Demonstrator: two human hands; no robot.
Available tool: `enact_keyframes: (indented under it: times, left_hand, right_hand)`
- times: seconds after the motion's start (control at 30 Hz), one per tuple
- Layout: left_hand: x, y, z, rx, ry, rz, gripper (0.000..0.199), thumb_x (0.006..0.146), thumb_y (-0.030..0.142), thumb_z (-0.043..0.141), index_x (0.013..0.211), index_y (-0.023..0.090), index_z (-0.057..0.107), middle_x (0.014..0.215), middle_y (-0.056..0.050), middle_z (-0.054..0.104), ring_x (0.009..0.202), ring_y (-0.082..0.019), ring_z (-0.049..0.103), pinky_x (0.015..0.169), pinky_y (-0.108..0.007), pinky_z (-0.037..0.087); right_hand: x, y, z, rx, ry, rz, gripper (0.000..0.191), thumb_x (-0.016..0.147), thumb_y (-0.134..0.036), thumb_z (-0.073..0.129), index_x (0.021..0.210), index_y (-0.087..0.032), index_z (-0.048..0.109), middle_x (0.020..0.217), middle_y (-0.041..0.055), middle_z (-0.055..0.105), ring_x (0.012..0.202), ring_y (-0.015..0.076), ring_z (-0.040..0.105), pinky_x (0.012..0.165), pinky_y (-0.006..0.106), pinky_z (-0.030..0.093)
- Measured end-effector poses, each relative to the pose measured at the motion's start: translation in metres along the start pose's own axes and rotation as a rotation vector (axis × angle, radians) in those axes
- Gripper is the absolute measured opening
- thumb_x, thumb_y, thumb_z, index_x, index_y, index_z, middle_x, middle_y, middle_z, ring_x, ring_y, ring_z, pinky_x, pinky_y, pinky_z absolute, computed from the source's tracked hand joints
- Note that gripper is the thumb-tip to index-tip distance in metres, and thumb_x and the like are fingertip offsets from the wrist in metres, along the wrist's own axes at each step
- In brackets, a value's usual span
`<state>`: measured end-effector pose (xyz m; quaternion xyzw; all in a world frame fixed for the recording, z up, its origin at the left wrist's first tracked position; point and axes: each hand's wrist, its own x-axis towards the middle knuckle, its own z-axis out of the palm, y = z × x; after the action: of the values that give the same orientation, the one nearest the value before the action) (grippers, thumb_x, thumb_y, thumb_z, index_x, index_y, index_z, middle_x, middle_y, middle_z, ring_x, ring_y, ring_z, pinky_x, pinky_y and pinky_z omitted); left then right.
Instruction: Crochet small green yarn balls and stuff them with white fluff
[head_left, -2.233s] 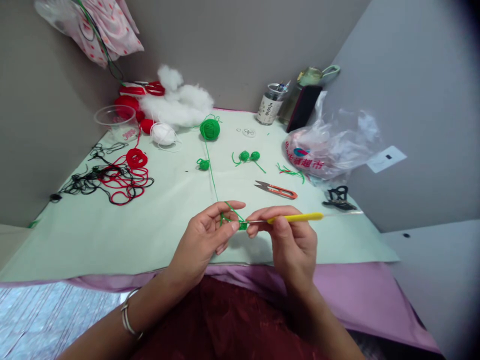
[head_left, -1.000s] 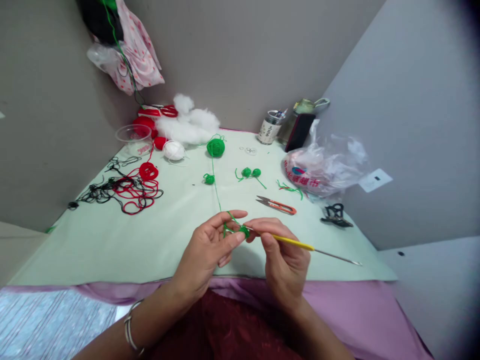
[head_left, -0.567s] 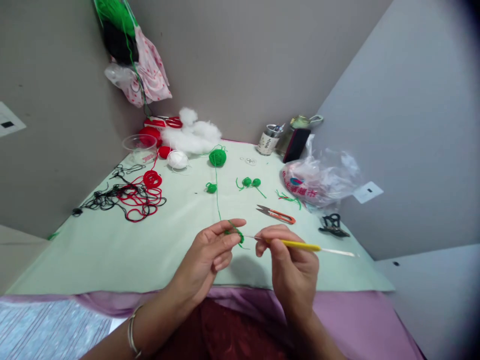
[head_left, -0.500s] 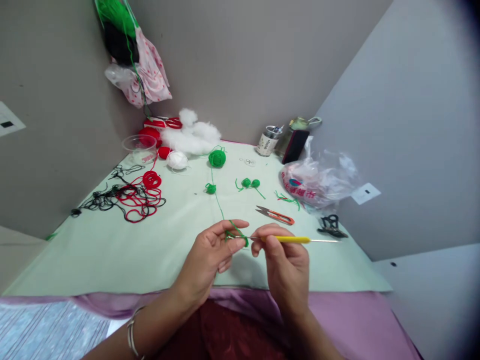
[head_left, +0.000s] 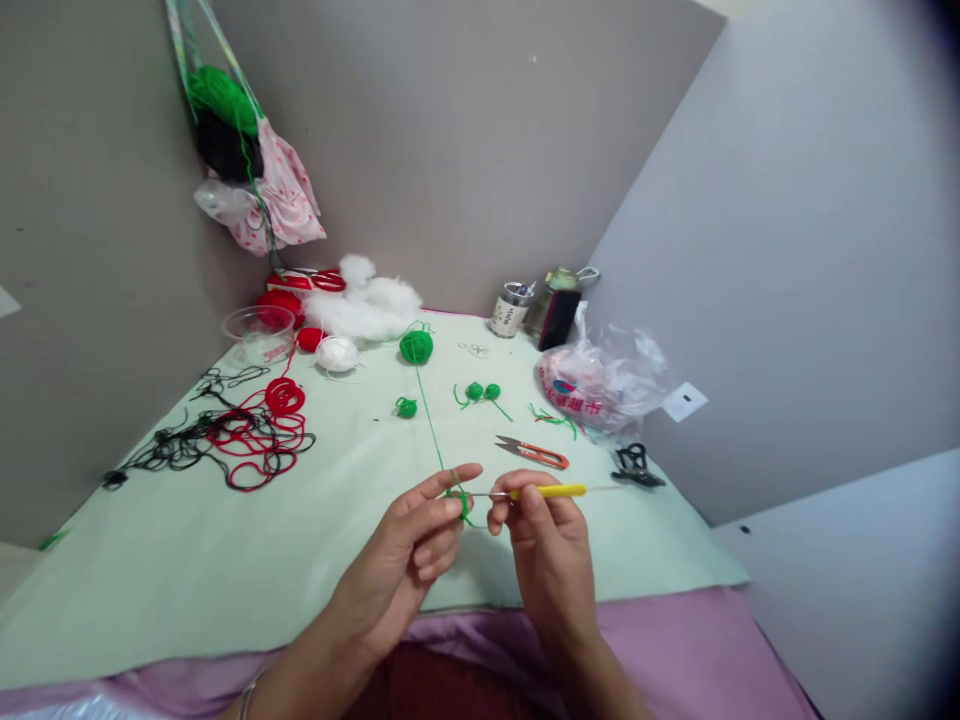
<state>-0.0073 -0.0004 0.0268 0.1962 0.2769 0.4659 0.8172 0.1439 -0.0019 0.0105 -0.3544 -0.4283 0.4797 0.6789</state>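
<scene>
On the far left of the surface (head_left: 187, 560) I have a tangle of black yarn (head_left: 176, 440) overlapping loose loops of red yarn (head_left: 285, 397). Behind it stands a clear plastic tub (head_left: 259, 325), with a spotted pink cloth (head_left: 281, 190) hanging above against the wall. White stuffing (head_left: 367, 308) is heaped beside the red bundles, and a white yarn ball (head_left: 337, 354) sits in front of it.

My left grip (head_left: 405, 550) is closed on the small green crochet piece (head_left: 463, 503), pinching it near the front edge of the surface. A strand runs to it from the green yarn ball (head_left: 416, 347) further back, passing to the right of a little green ball (head_left: 406, 408).

Two more small green balls (head_left: 483, 391) lie side by side with loose tails. My right grip (head_left: 551, 550) is closed around the yellow handle of the crochet hook (head_left: 551, 491); its thin shaft points left, reaching the crochet piece.

Beyond the right grip lie orange-handled snips (head_left: 532, 453), then green yarn scraps (head_left: 555, 420). Behind them stand a labelled cup (head_left: 508, 315) and a dark phone (head_left: 559, 320), leaning upright. A translucent plastic bag (head_left: 600, 385) rests further right, with a black claw clip (head_left: 636, 466) in front.
</scene>
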Motion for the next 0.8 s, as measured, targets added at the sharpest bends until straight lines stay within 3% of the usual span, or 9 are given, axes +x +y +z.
enact_keyframes:
  times: [0.2,0.37,0.5,0.63,0.7,0.8]
  left_hand:
    - [-0.004,-0.004,0.002,0.09,-0.011,0.052,0.04,0.073,0.026,0.089,0.109,0.015,0.078,0.069,0.006,0.053,0.045,0.001,0.02,0.042,-0.015,0.019]
    - [-0.002,-0.014,-0.003,0.433,0.08,0.242,0.04,0.08,0.038,0.085,0.113,0.017,0.075,0.073,0.001,0.066,0.052,-0.006,0.041,0.049,-0.017,0.035]
    - [-0.002,-0.014,-0.014,0.583,0.109,0.268,0.04,0.076,0.04,0.089,0.108,0.02,0.078,0.081,-0.002,0.073,0.061,-0.013,0.057,0.059,-0.023,0.051]
    - [-0.003,-0.012,-0.022,0.608,0.108,0.267,0.039,0.069,0.037,0.094,0.104,0.024,0.081,0.096,-0.004,0.079,0.09,-0.022,0.072,0.087,-0.029,0.059]
    - [-0.004,-0.013,-0.022,0.592,0.106,0.251,0.04,0.068,0.039,0.094,0.104,0.025,0.082,0.095,-0.004,0.079,0.094,-0.023,0.073,0.089,-0.03,0.059]
    - [-0.007,-0.016,-0.018,0.542,0.134,0.257,0.038,0.075,0.045,0.089,0.107,0.025,0.082,0.083,-0.002,0.076,0.084,-0.021,0.072,0.082,-0.029,0.059]
  right_hand:
    - [0.001,-0.007,-0.001,0.09,-0.035,0.087,0.021,0.092,-0.04,0.076,0.085,-0.021,0.079,0.075,0.002,0.069,0.057,0.0099,0.06,0.053,0.021,0.052]
    - [-0.009,-0.001,0.005,-0.166,-0.109,-0.087,0.016,0.095,-0.035,0.072,0.092,-0.023,0.082,0.082,0.0023,0.069,0.064,0.0117,0.062,0.061,0.025,0.053]
    - [-0.014,0.002,0.003,-0.285,-0.169,-0.198,0.012,0.094,-0.034,0.074,0.096,-0.027,0.084,0.087,0.004,0.069,0.077,0.0159,0.065,0.067,0.028,0.056]
    - [-0.016,0.0,0.0,-0.343,-0.189,-0.197,0.008,0.09,-0.034,0.079,0.094,-0.029,0.085,0.09,0.0045,0.07,0.084,0.0176,0.068,0.073,0.029,0.058]
    - [-0.017,-0.001,-0.001,-0.336,-0.198,-0.166,0.009,0.089,-0.035,0.08,0.093,-0.028,0.085,0.089,0.0045,0.069,0.084,0.0175,0.069,0.074,0.03,0.06]
    - [-0.017,0.0,-0.002,-0.249,-0.21,-0.076,0.009,0.091,-0.033,0.078,0.095,-0.027,0.084,0.093,0.0032,0.066,0.074,0.0144,0.069,0.066,0.029,0.061]
